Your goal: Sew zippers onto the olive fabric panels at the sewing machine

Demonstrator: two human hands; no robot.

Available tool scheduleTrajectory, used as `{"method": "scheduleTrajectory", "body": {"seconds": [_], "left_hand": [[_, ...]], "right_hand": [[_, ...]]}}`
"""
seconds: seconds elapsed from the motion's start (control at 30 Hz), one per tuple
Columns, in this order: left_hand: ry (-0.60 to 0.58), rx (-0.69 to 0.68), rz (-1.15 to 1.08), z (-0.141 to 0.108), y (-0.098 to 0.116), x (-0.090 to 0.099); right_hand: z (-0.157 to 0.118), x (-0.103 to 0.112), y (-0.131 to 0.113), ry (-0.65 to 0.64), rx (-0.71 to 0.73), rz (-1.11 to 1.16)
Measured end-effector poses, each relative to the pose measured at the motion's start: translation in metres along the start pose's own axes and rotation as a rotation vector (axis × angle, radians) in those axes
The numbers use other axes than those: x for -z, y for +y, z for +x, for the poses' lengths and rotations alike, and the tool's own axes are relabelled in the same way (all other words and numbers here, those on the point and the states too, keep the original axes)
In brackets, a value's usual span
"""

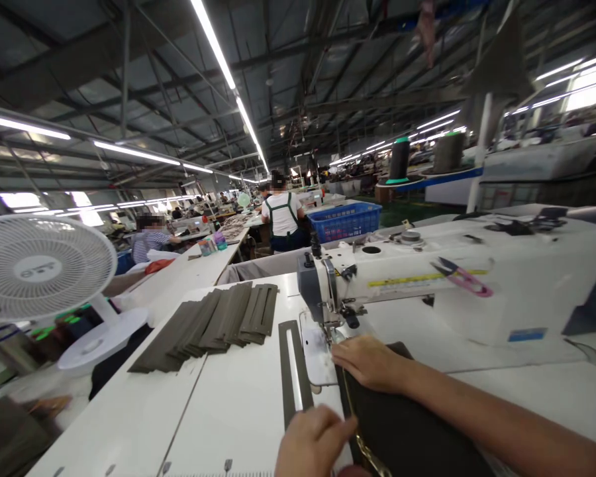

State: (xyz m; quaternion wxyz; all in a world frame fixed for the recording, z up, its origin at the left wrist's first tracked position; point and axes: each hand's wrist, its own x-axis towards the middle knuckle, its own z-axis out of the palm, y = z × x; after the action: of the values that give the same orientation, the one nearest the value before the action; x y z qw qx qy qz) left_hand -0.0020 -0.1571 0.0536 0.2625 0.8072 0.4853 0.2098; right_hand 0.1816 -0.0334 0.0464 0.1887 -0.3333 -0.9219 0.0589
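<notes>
My right hand is beside the presser foot of a white sewing machine. Its fingers are pressed together on the edge of a dark olive fabric piece. A zipper with gold-coloured teeth runs along that edge, and its metal pull hangs toward me. Blurred by motion, my left hand is close to the zipper with bent fingers; whether it grips anything is unclear. Left of the needle plate lies an olive strip with a long slot, its lower end behind my left hand.
Overlapping olive strips lie on the white table. A white fan stands at the left. Pink-handled snips rest against the machine arm. Beyond are a blue crate, thread cones and people seated at other tables.
</notes>
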Motion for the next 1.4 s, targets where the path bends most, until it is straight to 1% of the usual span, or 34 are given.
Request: {"method": "scheduleTrajectory", "body": {"seconds": [0.07, 0.13, 0.2, 0.27, 0.33, 0.37, 0.43, 0.57, 0.7, 0.87, 0.93, 0.97, 1.03, 1.1, 1.17, 1.2, 1.23, 1.27, 1.3, 1.33, 1.37, 1.4], "left_hand": [[-0.078, -0.103, 0.175, 0.020, -0.005, 0.010], [-0.145, -0.180, 0.302, 0.034, -0.008, 0.016], [-0.173, -0.208, 0.348, 0.040, -0.009, 0.019], [-0.191, -0.217, 0.358, 0.041, -0.010, 0.020], [-0.198, -0.229, 0.364, 0.040, -0.011, 0.020], [-0.195, -0.235, 0.374, 0.041, -0.011, 0.020], [-0.175, -0.236, 0.413, 0.044, -0.010, 0.020], [-0.154, -0.206, 0.497, 0.054, -0.009, 0.018], [-0.139, -0.171, 0.516, 0.059, -0.008, 0.018], [-0.149, -0.147, 0.562, 0.060, -0.004, 0.019], [-0.159, -0.154, 0.562, 0.061, -0.004, 0.019], [-0.163, -0.160, 0.557, 0.061, -0.004, 0.019], [-0.161, -0.179, 0.544, 0.062, -0.005, 0.018], [-0.137, -0.194, 0.534, 0.063, -0.006, 0.017], [-0.120, -0.200, 0.529, 0.064, -0.007, 0.015], [-0.119, -0.198, 0.528, 0.064, -0.007, 0.014], [-0.125, -0.195, 0.527, 0.064, -0.006, 0.014], [-0.137, -0.190, 0.526, 0.064, -0.006, 0.014], [-0.154, -0.185, 0.526, 0.064, -0.006, 0.013], [-0.167, -0.181, 0.528, 0.064, -0.006, 0.013], [-0.177, -0.176, 0.532, 0.064, -0.006, 0.013], [-0.183, -0.174, 0.536, 0.064, -0.006, 0.013]], "right_hand": [[0.002, -0.008, 0.000, 0.038, -0.025, 0.000], [-0.010, -0.008, 0.006, 0.104, -0.127, -0.015], [-0.032, -0.001, 0.017, 0.177, -0.309, -0.057], [-0.058, 0.007, 0.029, 0.219, -0.516, -0.099], [-0.077, 0.013, 0.036, 0.215, -0.670, -0.093], [-0.082, 0.014, 0.038, 0.203, -0.718, -0.068], [-0.081, 0.014, 0.041, 0.185, -0.776, -0.003], [-0.064, 0.010, 0.043, 0.197, -0.853, 0.044], [-0.057, 0.007, 0.042, 0.189, -0.874, -0.060], [-0.062, 0.007, 0.034, 0.147, -0.902, -0.191], [-0.070, 0.007, 0.030, 0.173, -0.893, -0.216], [-0.076, 0.007, 0.028, 0.186, -0.860, -0.239], [-0.092, 0.004, 0.024, 0.180, -0.744, -0.310], [-0.106, 0.002, 0.021, 0.094, -0.641, -0.393], [-0.111, 0.003, 0.017, -0.021, -0.622, -0.484], [-0.110, 0.006, 0.014, -0.052, -0.624, -0.543], [-0.106, 0.008, 0.010, -0.047, -0.615, -0.610], [-0.099, 0.011, 0.005, 0.000, -0.575, -0.670], [-0.091, 0.012, -0.001, 0.070, -0.497, -0.702], [-0.082, 0.011, -0.007, 0.137, -0.390, -0.694], [-0.073, 0.008, -0.012, 0.197, -0.268, -0.649], [-0.066, 0.003, -0.017, 0.206, -0.162, -0.568]]}}
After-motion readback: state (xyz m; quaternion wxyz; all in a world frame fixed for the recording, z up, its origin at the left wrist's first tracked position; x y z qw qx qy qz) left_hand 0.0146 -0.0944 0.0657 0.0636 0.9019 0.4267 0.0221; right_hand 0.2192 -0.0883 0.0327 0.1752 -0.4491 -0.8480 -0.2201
